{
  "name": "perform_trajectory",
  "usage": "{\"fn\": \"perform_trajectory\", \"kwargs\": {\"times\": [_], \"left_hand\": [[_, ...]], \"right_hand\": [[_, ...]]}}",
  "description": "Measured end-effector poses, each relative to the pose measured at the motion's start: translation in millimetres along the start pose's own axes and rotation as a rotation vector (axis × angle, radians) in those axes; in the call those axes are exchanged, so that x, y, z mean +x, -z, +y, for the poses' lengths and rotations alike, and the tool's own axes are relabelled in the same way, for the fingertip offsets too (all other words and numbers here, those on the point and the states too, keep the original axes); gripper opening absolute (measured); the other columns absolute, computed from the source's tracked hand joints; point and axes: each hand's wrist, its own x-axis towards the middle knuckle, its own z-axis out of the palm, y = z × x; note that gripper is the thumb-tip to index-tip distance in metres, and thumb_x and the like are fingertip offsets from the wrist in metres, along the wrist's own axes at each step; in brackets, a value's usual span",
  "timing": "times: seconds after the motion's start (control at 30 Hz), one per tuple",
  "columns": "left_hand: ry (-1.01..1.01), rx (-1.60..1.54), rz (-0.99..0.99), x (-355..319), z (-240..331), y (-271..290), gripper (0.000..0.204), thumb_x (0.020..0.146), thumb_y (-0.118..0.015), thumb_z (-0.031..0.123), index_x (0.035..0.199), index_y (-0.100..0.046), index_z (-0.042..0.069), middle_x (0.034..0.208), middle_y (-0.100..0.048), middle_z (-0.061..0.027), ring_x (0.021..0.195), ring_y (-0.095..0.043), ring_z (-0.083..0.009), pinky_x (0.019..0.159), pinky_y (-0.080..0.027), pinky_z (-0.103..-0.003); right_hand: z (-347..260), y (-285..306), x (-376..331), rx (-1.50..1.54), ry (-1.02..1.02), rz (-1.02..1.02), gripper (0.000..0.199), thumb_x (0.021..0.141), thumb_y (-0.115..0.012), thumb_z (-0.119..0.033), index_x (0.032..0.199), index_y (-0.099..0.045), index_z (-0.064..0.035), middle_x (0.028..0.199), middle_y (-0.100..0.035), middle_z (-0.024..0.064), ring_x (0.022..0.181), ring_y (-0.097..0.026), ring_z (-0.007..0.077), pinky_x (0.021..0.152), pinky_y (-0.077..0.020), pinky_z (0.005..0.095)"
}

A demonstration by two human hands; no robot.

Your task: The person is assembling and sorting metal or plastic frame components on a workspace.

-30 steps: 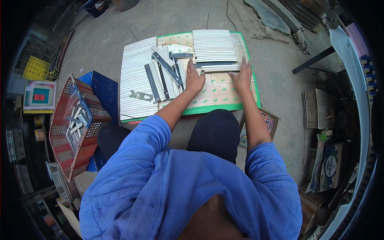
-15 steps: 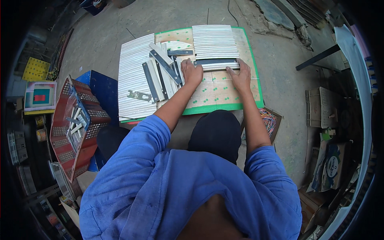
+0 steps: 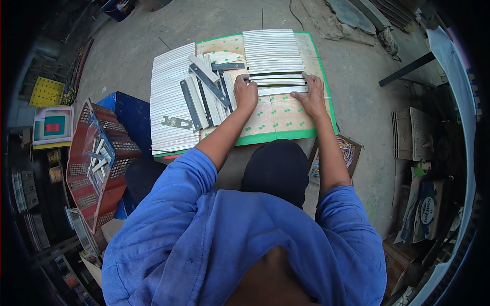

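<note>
My left hand (image 3: 246,93) and my right hand (image 3: 312,96) grip opposite ends of a few pale narrow strips (image 3: 278,81) lying side by side above the board. Fingers on both hands are closed at the strip ends. Just beyond them, a neat row of matching strips (image 3: 272,50) lies on the board (image 3: 275,122), which has a green border and green dots. Left of my left hand is a loose pile of strips (image 3: 208,89), some showing dark faces with small holes. A flat grey metal tool with notches (image 3: 176,122) lies beside the pile.
A wide row of strips (image 3: 166,92) covers the board's left side. By my left leg, a red crate (image 3: 81,178) holding more strips leans against a blue box (image 3: 133,115). An open box of colourful thin sticks (image 3: 347,153) stands by the board's near right corner.
The strips between my hands have turned: a dark face showed before, and pale edges show now. Both hands have shifted slightly, and the right thumb has moved lower along the near strip.
</note>
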Motion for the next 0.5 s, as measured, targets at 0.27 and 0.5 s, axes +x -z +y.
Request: {"fn": "perform_trajectory", "kwargs": {"times": [0.27,0.5], "left_hand": [[-0.158,0.082,-0.028,-4,-5,-4,0.044,0.069,-0.052,0.010,0.111,-0.048,-0.005,0.112,-0.048,-0.0240,0.107,-0.046,-0.0345,0.095,-0.034,-0.036],[-0.386,0.364,-0.081,-15,-15,-8,0.065,0.070,-0.046,0.004,0.130,-0.022,-0.008,0.130,-0.033,-0.0264,0.122,-0.031,-0.0385,0.105,-0.019,-0.042]], "right_hand": [[11,-9,5,-0.048,0.094,0.112,0.051,0.068,-0.072,-0.021,0.111,-0.054,-0.0013,0.113,-0.050,0.0147,0.104,-0.047,0.0304,0.089,-0.0377,0.0387],[14,-23,4,-0.156,0.011,0.075,0.050,0.079,-0.058,-0.016,0.124,-0.043,-0.0007,0.129,-0.042,0.0168,0.120,-0.038,0.0303,0.099,-0.0297,0.0434]]}}
